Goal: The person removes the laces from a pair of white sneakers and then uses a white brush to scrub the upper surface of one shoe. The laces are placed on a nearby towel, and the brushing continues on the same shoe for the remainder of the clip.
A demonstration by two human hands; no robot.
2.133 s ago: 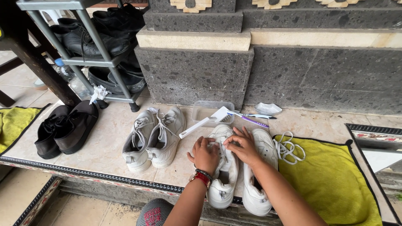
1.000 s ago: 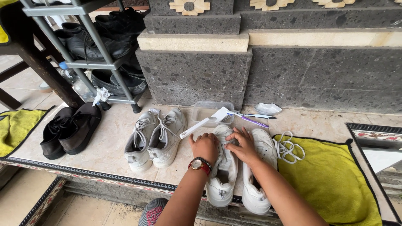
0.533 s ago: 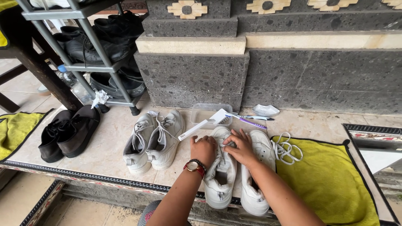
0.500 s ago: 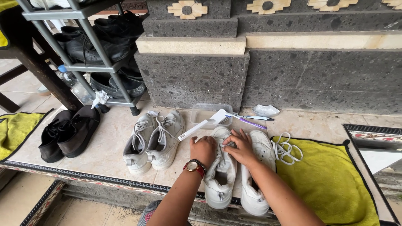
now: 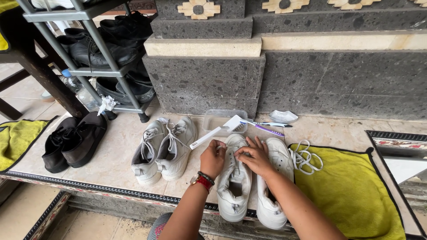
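**White lace-up sneaker, laces partly out, held by both hands at lower centre of frame**

Item 1. Left hand (image 5: 212, 158), red band and watch at the wrist, fingers curled shut on the lace at the upper eyelets of the white low-top sneaker (image 5: 234, 182). Right hand (image 5: 254, 156), fingers bent and pinched onto the same lacing area from the other side; what exactly sits between the fingertips cannot be told.

Item 2. The sneaker stands upright on the pale tiled step (image 5: 115, 151), lower centre, toe away from the wearer. Tongue loose, mouth gaping, upper greyed with dirt. Judged as mid-unlacing: lace remains at the toe end, the near eyelets look empty.

Item 3. Matching white sneaker (image 5: 272, 195), touching on the right, appears laceless. A loose white shoelace coil (image 5: 304, 157) lies beside it on the yellow microfibre cloth (image 5: 351, 191), lower right.

Item 4. Second pair of grey-white laced sneakers (image 5: 164, 149), left of centre, still laced.

Item 5. Pair of black shoes (image 5: 73, 140), far left.

Item 6. Behind the hands: white-handled scrub brush (image 5: 215, 132) propped on a clear plastic tub (image 5: 222, 120); purple toothbrush (image 5: 266, 129); small white dish (image 5: 283, 116). None look in use yet.

Item 7. Upper left: grey metal shoe rack (image 5: 95, 49) with black shoes, against the dark stone wall (image 5: 338, 80).
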